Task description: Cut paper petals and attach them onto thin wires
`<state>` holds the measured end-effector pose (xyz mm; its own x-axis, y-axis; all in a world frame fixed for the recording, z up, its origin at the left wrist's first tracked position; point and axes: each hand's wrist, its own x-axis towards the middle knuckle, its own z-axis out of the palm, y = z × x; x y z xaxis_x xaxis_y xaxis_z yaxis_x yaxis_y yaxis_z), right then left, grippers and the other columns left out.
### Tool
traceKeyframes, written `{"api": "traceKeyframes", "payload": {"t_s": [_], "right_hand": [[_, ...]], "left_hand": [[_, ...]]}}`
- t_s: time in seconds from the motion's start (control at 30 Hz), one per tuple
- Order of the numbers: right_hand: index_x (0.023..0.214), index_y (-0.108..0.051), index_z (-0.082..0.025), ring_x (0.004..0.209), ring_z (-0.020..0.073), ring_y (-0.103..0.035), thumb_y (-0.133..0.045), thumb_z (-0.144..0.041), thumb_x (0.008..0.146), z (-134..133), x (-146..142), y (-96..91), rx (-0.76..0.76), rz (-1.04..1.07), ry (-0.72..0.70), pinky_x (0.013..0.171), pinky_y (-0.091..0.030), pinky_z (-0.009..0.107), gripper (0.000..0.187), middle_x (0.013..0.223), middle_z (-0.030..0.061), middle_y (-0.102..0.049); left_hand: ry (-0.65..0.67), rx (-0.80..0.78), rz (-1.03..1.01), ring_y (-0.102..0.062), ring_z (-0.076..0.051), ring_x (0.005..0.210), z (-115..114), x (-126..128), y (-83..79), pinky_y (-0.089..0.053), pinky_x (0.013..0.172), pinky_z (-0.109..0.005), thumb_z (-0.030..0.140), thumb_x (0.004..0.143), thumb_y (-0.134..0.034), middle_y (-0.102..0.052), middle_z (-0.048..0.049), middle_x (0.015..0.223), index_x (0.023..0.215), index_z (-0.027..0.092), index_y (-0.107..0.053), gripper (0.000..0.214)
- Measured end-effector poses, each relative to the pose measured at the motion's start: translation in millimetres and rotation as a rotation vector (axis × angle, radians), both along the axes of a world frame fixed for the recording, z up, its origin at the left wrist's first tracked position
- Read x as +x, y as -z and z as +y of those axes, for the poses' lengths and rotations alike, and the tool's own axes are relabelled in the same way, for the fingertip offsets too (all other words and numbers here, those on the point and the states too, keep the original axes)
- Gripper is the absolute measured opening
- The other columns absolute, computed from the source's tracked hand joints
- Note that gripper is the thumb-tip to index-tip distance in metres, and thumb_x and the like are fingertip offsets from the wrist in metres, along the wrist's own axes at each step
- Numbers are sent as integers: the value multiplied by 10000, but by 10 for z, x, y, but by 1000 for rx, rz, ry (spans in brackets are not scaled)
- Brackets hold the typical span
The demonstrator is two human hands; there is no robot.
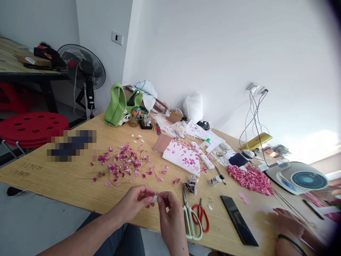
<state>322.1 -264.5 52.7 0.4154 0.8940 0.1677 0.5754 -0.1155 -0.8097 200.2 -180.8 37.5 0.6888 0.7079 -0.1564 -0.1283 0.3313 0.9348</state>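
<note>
Right between both hands (pixel 132 201) (pixel 171 215), small white piece (pixel 155 199), pinched

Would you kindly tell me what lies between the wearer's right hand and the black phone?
In the head view, scissors, a red-handled tool and a small white piece lie between the right hand and the phone.

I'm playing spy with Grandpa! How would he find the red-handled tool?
On the wooden table, find the right hand near the front edge. Right of it lie scissors with pale green handles. Beside those, further right, is the red-handled tool: shorter, and red instead of green.
</note>
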Motion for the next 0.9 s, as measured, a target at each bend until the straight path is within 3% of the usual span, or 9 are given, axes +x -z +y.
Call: {"api": "traceKeyframes", "payload": {"t_s": [0.2, 0.43, 0.53, 0.6, 0.7, 0.8, 0.9], "right_hand": [[809, -525, -196, 677, 185, -559, -399, -418, 907, 2, -7, 54, 56, -29, 90, 589, -391, 268, 274, 759, 41, -602], [842, -514, -198, 683, 166, -553, -414, -381, 919, -28, 15, 157, 145, -9, 101, 634, -423, 262, 222, 754, 24, -581], [869, -509, -200, 711, 159, -553, -425, -340, 925, -57, 60, 219, 173, -36, 90, 652, -424, 251, 173, 776, 21, -577], [877, -506, -203, 731, 154, -550, -428, -310, 929, -76, 81, 235, 204, -39, 84, 671, -424, 246, 142, 782, 17, -567], [888, -510, -210, 752, 148, -539, -433, -255, 928, -92, 72, 214, 275, -37, 45, 685, -421, 239, 98, 799, 14, -554], [892, -514, -217, 758, 146, -530, -431, -204, 923, -86, 25, 173, 361, -24, -53, 683, -423, 237, 89, 812, 14, -540], [882, -507, -221, 738, 139, -521, -419, -163, 919, -77, -22, 142, 405, -3, -126, 669, -424, 235, 111, 802, 8, -517]], "left_hand": [[48, -140, 2, -469, -93, 436, -88, -8, 84, -392, 476, -234, 505, 624, -723, -548, 37, 469, 688, 138, -572, 402], [91, -178, 76, -342, -62, 306, -123, -55, 152, -234, 365, -203, 578, 657, -654, -455, 73, 360, 759, 119, -629, 471], [100, -184, 64, -398, -75, 357, -123, -115, 148, -305, 424, -213, 558, 687, -645, -496, 55, 393, 766, 116, -649, 448], [68, -163, 42, -501, -99, 495, -104, -168, 115, -392, 552, -231, 508, 697, -670, -590, 12, 517, 755, 114, -668, 399], [13, -170, -3, -576, -144, 736, -61, -224, 46, -414, 726, -259, 452, 736, -669, -673, -46, 750, 795, 117, -691, 340], [56, -303, -117, -597, -172, 784, -39, -215, -7, -421, 768, -298, 394, 778, -644, -679, -74, 800, 828, 108, -689, 294], [175, -532, -244, -597, -168, 668, -51, -166, -35, -448, 725, -333, 320, 781, -624, -652, -66, 692, 783, 88, -679, 238]]}}
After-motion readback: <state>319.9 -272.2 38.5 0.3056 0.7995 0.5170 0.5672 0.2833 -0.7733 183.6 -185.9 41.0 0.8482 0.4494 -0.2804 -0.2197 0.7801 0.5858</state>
